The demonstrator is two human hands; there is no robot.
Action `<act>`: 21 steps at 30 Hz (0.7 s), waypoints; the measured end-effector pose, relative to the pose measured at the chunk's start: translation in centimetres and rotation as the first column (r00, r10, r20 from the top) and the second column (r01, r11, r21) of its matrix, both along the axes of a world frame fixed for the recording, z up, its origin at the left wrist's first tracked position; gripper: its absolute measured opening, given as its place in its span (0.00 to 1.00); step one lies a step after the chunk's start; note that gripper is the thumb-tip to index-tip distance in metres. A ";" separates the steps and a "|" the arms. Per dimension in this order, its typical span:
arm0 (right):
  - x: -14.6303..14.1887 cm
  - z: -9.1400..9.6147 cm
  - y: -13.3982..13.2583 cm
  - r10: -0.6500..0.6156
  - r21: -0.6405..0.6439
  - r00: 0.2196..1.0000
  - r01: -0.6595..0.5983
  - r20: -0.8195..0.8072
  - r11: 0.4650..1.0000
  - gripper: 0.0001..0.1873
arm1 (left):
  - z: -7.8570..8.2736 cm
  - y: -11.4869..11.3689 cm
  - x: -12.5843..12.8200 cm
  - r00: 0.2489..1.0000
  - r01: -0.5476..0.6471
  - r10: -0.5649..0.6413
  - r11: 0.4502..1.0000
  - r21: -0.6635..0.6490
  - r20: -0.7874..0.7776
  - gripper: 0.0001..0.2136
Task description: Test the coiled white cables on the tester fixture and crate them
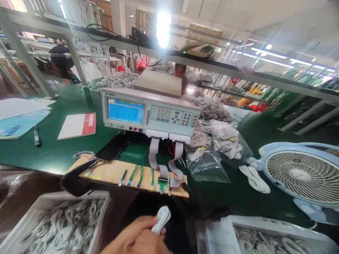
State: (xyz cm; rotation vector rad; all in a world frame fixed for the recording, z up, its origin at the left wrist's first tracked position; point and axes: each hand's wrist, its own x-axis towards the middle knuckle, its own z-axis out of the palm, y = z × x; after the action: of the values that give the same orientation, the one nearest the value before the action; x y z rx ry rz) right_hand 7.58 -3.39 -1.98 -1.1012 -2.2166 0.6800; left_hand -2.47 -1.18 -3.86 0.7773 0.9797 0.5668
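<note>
Only one of my hands shows, at the bottom centre of the view; I take it for my left hand point(139, 235). Its fingers are closed round a coiled white cable bundle point(161, 218), held just below the wooden test board point(111, 173). That board carries green connectors and grey ribbon cables point(156, 158) that run up to a cable tester point(149, 114) with a lit blue screen. My right hand is out of view.
A white bin of coiled cables point(66, 222) stands at lower left, another bin point(265, 236) at lower right. A light-blue fan point(299, 176) sits on the right. Bagged cables point(212, 148), a loose coil point(255, 180), a red-and-white booklet point(78, 125) and papers lie on the green table point(53, 151). People work behind.
</note>
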 end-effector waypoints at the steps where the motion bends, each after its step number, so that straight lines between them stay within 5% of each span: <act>1: 0.6 0.3 -0.1 -0.026 -0.013 0.999 0.025 -0.036 1.000 0.14 | 0.2 0.3 0.3 0.993 -0.076 0.082 0.995 -0.068 0.088 0.12; 4: 3.2 0.7 0.6 -0.255 -0.115 0.952 0.238 -0.167 0.965 0.14 | 0.7 0.6 0.2 0.944 -0.241 0.266 0.960 -0.143 0.196 0.11; 6: 4.8 0.4 1.5 -0.478 -0.291 0.851 0.412 -0.216 0.864 0.12 | 1.1 0.6 0.1 0.934 -0.288 0.302 0.953 -0.095 0.191 0.13; 9: 6.0 -0.2 2.1 -0.567 -0.513 0.789 0.395 -0.236 0.762 0.14 | 1.7 0.4 0.6 0.927 -0.331 0.330 0.943 -0.025 0.179 0.14; 12: 5.9 -0.2 2.0 -0.529 -0.539 0.796 0.320 -0.294 0.780 0.17 | 2.2 -0.1 1.4 0.936 -0.339 0.323 0.935 0.108 0.140 0.15; 17: 6.1 0.8 1.8 -0.438 -0.509 0.845 0.243 -0.306 0.826 0.17 | 1.9 -0.7 1.6 0.981 -0.192 0.188 0.944 0.267 0.042 0.17; 19: 6.2 1.0 1.6 -0.477 -0.486 0.819 0.291 -0.319 0.824 0.14 | 1.5 -0.8 1.1 0.955 -0.293 0.297 0.935 0.201 0.011 0.22; 21: 6.0 1.0 1.0 -0.552 -0.399 0.771 0.420 -0.317 0.815 0.14 | 1.1 -0.8 0.6 0.943 -0.330 0.330 0.944 -0.013 0.043 0.24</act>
State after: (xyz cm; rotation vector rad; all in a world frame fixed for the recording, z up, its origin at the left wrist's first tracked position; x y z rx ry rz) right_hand 13.59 -2.41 -0.97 -1.4579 -1.3913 0.9361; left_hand -1.90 -2.00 -2.76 0.5946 1.0780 0.8682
